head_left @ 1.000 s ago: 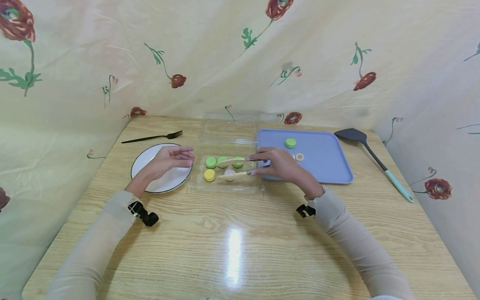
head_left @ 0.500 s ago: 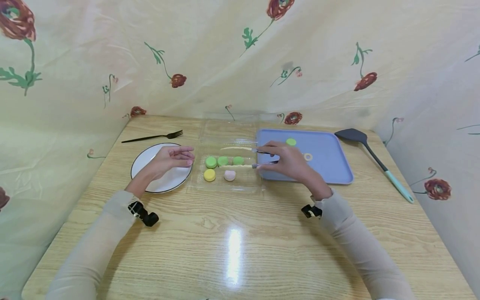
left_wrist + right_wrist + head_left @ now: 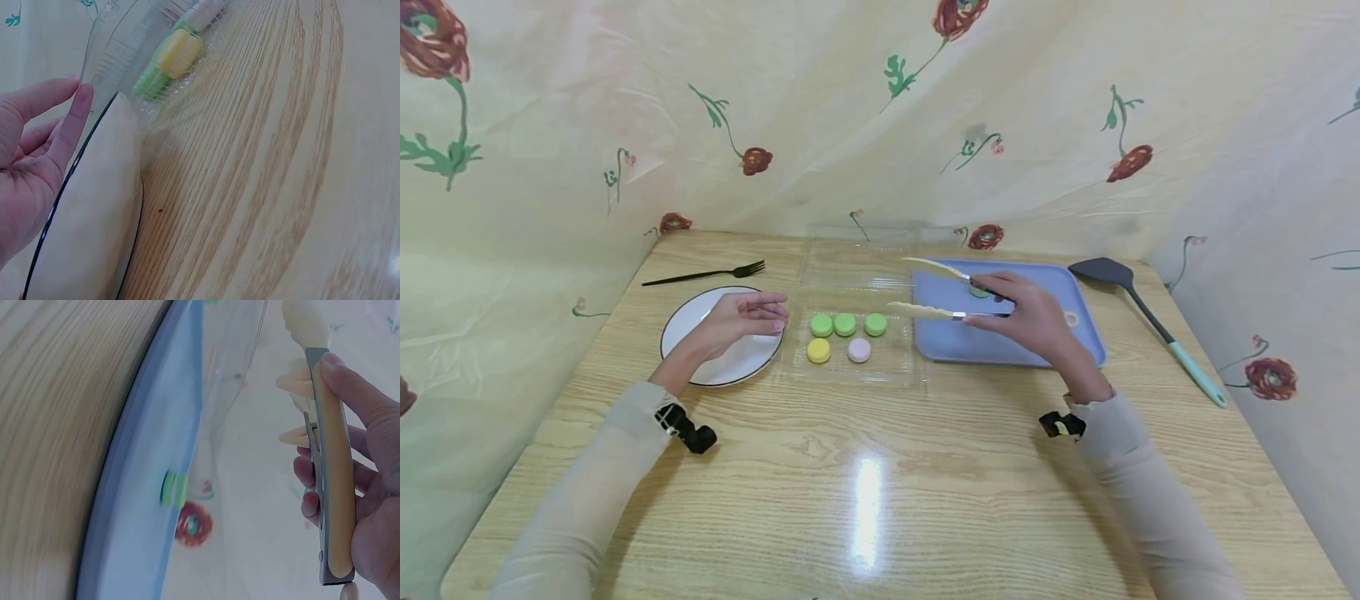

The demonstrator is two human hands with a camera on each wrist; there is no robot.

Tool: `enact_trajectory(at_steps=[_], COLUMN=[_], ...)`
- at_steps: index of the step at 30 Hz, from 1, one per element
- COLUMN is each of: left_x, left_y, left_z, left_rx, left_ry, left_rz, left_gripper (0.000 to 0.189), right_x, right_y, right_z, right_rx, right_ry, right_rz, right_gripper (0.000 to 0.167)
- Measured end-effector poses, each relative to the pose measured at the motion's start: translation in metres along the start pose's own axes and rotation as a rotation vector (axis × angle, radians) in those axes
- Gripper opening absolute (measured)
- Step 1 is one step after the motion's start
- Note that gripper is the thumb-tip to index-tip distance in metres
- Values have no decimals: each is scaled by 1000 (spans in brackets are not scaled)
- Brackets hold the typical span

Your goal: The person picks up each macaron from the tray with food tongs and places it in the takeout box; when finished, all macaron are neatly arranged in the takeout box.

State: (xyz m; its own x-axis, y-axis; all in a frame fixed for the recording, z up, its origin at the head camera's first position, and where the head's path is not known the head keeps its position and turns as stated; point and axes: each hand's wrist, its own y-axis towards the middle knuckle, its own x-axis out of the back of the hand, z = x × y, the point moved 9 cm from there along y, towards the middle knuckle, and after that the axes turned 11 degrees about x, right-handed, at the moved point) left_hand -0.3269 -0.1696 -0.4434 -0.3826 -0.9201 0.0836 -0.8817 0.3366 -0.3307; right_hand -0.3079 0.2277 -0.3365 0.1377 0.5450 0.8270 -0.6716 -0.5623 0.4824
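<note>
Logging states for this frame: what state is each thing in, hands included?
Tongs: open, gripping nothing
Right hand: gripping tongs
Box: lid open
Left hand: fingers extended at box edge, contact unclear
Five macarons: in box
Tray: lying flat
Green macaron: on tray
Plate: face up
Fork: lying down
Spatula: lying down

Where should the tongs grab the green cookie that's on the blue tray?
Probably by its round sides, coming down from above. The green cookie is a short, round disc lying flat on the blue tray, so there's no handle to hold, but its sides look uncovered. The tongs in the right hand are open, so one tip could go on each side.
</note>
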Motion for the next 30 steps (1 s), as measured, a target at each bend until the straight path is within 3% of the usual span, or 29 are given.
enact_trajectory(at_steps=[6, 15, 30], left_x=[0, 0, -1], left_y=[1, 0, -2], left_z=[0, 0, -2], left_rx=[4, 9, 13], left_ry=[-3, -1, 9], left_rz=[2, -4, -6], left_gripper=[60, 60, 59], right_x=[14, 22, 11], right_y=[-17, -42, -67], right_z=[-22, -59, -106], right_rx=[-44, -200, -394], right_ry=[-37, -79, -31], right_rz=[-29, 43, 124], right_gripper=[62, 63, 72])
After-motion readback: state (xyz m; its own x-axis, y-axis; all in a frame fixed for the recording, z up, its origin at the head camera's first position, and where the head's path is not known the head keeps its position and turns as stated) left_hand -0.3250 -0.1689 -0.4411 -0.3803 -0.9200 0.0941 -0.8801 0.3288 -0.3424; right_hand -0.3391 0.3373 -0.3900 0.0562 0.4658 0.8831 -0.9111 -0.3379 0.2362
